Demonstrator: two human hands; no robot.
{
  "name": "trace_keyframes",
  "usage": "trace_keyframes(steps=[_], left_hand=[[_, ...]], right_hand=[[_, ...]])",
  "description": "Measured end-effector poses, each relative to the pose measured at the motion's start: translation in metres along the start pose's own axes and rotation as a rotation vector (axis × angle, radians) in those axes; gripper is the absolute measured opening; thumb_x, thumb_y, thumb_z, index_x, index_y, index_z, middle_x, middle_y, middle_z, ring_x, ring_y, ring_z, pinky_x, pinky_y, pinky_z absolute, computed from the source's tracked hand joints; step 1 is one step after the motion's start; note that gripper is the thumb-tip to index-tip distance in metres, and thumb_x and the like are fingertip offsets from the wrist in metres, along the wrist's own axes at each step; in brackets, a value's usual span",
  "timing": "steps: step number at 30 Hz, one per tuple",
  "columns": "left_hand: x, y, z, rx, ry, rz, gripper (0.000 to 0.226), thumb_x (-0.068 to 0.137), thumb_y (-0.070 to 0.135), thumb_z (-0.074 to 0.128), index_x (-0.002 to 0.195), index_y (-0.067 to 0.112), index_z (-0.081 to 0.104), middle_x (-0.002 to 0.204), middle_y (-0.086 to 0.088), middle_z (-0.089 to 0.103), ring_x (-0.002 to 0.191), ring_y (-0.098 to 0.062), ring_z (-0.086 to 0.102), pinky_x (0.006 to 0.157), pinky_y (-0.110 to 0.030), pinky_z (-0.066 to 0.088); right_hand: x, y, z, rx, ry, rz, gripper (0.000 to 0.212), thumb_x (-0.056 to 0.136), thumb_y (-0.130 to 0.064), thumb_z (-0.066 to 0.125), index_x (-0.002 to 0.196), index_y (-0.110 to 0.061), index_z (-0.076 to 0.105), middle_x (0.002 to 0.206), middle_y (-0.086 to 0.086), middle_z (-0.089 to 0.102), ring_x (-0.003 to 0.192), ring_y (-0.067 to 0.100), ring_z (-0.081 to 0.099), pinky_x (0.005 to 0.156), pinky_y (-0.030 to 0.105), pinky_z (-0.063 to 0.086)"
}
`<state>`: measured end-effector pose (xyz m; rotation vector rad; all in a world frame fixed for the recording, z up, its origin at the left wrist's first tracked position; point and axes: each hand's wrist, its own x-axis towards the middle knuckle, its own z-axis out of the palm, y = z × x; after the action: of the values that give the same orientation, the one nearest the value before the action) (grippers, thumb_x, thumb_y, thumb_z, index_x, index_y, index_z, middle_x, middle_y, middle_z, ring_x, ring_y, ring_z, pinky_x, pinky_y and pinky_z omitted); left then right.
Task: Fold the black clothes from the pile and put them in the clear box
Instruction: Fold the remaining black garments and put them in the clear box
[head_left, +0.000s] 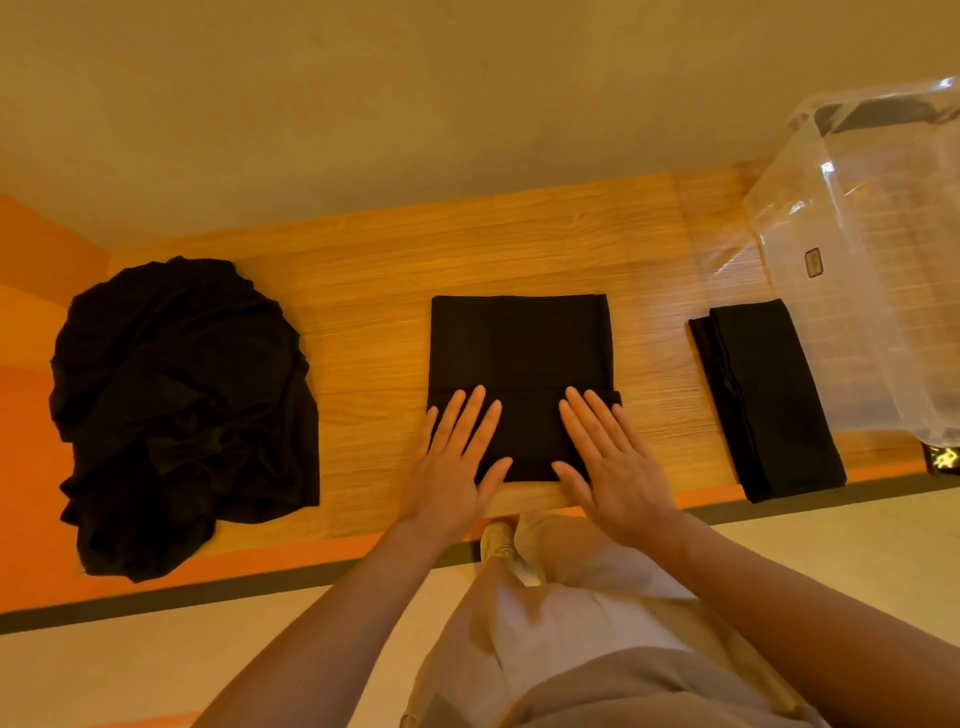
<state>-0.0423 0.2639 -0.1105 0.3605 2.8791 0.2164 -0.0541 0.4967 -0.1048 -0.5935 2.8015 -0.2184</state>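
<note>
A person stands at a wooden tabletop (363, 312) with both palms flat on a black garment (519, 348) folded into a neat rectangle at the centre, its near flap turned up over the rest. The left hand (452, 462) lies on the garment's near left corner, fingers straight and spread, gripping nothing; the right hand (613, 462) mirrors it on the near right corner, equally flat and extended, pressing rather than holding. To the left, well apart from the folded piece, a crumpled pile of black clothes (182, 415) sits heaped on the tabletop, spilling toward the near edge. To the right, a second folded black garment (763, 400), narrower and longer, lies at a slant just beside the clear box (857, 234), which stands at the far right corner of the tabletop; a dark shape shows at the box's upper part, though what it is cannot be told through the plastic. A small label is visible on the box's near wall. Below the tabletop edge, the person's light trousers (571, 649) and 1 pale shoe (498, 540) appear against a cream floor.
</note>
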Motion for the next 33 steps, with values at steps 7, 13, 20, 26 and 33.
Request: trace_keyframes(steps=[7,13,20,26,33], left_hand=[[-0.010,-0.024,-0.014,-0.007,-0.052,-0.030,0.062,0.100,0.055,0.010,0.152,0.024,0.019,0.161,0.002,0.011,0.148,-0.018,0.002,0.115,-0.051,0.005],[0.057,-0.042,-0.063,0.002,0.085,-0.016,0.053,0.101,0.040,0.032,0.147,0.015,0.033,0.157,-0.006,0.025,0.146,-0.022,0.018,0.113,-0.047,0.011],[0.149,-0.053,-0.095,0.173,-0.035,-0.016,0.037,0.096,0.025,0.050,0.132,0.017,0.047,0.131,-0.004,0.052,0.121,-0.023,0.046,0.103,-0.040,0.018],[0.162,-0.053,-0.106,0.190,-0.188,-0.048,0.010,0.092,0.023,0.053,0.099,0.021,0.059,0.093,0.002,0.058,0.098,-0.019,0.046,0.091,-0.039,0.022],[0.144,-0.059,-0.117,0.051,-0.085,-0.072,0.015,0.089,0.028,0.059,0.103,0.022,0.059,0.106,0.002,0.053,0.106,-0.020,0.045,0.089,-0.037,0.021]], right_hand=[[-0.008,0.033,-0.014,-0.013,-0.028,0.070,0.067,0.101,-0.051,0.010,0.153,-0.010,0.011,0.161,0.007,0.003,0.149,0.018,0.000,0.118,0.046,0.005],[0.053,0.043,-0.047,0.140,0.094,0.112,0.060,0.099,-0.045,0.020,0.148,-0.010,0.028,0.158,0.007,0.020,0.148,0.019,0.011,0.120,0.046,0.007],[0.135,0.042,-0.082,0.120,0.036,0.202,0.047,0.097,-0.028,0.051,0.140,-0.013,0.039,0.143,0.008,0.042,0.134,0.025,0.034,0.112,0.044,0.018],[0.156,0.049,-0.101,0.304,-0.250,0.386,0.033,0.094,-0.026,0.058,0.125,-0.014,0.053,0.122,0.008,0.056,0.123,0.029,0.045,0.114,0.056,0.015],[0.147,0.056,-0.115,0.574,-0.146,0.297,0.016,0.090,-0.025,0.065,0.105,-0.020,0.062,0.087,-0.009,0.055,0.095,0.014,0.052,0.100,0.044,0.038]])
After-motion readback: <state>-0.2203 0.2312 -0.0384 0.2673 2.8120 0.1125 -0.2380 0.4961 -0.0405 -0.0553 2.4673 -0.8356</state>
